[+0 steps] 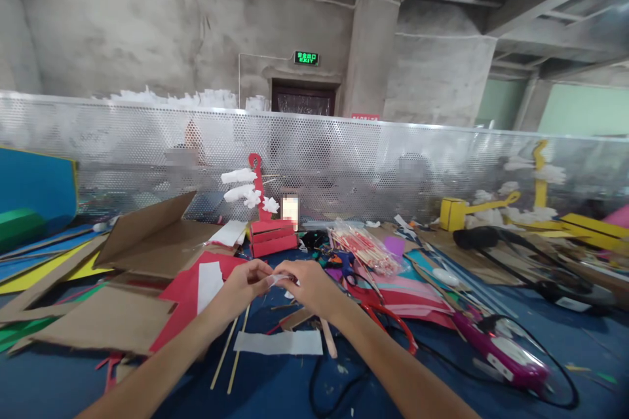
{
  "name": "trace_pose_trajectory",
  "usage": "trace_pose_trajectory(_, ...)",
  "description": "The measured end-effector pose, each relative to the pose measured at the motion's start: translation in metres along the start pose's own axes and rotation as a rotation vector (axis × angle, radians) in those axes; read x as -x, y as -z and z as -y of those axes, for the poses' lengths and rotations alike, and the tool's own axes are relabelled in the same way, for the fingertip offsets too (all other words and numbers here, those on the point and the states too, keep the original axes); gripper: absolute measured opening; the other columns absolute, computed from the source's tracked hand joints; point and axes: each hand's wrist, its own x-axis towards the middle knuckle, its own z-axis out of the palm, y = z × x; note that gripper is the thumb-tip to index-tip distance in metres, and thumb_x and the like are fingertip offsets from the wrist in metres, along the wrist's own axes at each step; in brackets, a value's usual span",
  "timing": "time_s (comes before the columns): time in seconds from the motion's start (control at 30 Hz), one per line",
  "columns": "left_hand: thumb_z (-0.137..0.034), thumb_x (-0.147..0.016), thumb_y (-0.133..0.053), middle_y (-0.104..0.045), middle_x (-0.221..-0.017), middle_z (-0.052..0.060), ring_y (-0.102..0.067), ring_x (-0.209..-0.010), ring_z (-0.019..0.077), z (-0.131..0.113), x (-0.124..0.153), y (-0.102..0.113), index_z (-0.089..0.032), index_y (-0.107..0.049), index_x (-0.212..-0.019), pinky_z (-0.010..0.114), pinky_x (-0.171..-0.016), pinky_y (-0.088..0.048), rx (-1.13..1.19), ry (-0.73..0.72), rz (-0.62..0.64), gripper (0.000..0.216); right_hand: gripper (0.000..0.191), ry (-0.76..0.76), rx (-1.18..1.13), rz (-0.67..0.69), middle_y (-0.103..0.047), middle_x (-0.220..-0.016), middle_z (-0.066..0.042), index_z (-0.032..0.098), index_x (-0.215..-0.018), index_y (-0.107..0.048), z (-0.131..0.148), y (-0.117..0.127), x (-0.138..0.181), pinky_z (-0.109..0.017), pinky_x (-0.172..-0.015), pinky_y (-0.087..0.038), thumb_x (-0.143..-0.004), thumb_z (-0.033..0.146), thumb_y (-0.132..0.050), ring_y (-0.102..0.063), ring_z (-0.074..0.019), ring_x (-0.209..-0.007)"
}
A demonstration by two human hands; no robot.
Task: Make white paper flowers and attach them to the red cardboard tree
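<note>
My left hand and my right hand meet above the blue table, fingers pinched together on a small white scrap of paper held between them. Just below the hands lie a white paper strip and thin wooden sticks. Behind the hands stands a red cardboard model with white tufts stuck on its upright post.
Cardboard sheets and red paper cover the left. A bag of sticks, red-handled scissors and a purple glue gun with black cable lie to the right. A perforated metal screen closes off the back.
</note>
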Motion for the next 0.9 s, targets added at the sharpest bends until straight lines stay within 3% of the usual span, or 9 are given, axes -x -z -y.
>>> trace_pose_trajectory(0.23,-0.045,-0.074,-0.066,-0.063,-0.069,0.002,-0.059,-0.065,0.0154,-0.005,0.002,0.000,-0.015,-0.060,-0.088,0.026,-0.064,-0.047,-0.021,0.014,0.000,0.033,0.013,-0.042,-0.097,-0.074,-0.070,-0.084,-0.002,0.020,-0.086,-0.070,0.002,-0.001,-0.002,-0.023,-0.068,-0.041,-0.085,0.026,-0.058,-0.061,-0.0143,-0.075)
trace_pose_trajectory(0.53,-0.042,-0.078,-0.062,-0.064,-0.070,0.002,-0.060,-0.068,0.0153,-0.014,0.005,-0.001,-0.015,-0.058,-0.088,0.025,-0.064,-0.047,-0.034,-0.016,-0.001,0.028,0.016,-0.152,-0.244,-0.111,-0.069,-0.077,-0.002,0.018,-0.088,-0.069,-0.001,-0.006,-0.002,-0.022,-0.061,-0.044,-0.084,0.028,-0.058,-0.060,-0.0136,-0.066)
trace_pose_trajectory(0.9,-0.040,-0.079,-0.063,-0.066,-0.075,0.003,-0.060,-0.069,0.0152,-0.014,0.004,0.001,-0.015,-0.058,-0.090,0.024,-0.064,-0.046,-0.022,-0.042,-0.024,0.028,0.016,-0.140,-0.315,-0.142,-0.069,-0.077,-0.001,0.018,-0.084,-0.071,-0.006,-0.006,-0.004,-0.021,-0.062,-0.041,-0.083,0.029,-0.060,-0.059,-0.0133,-0.067)
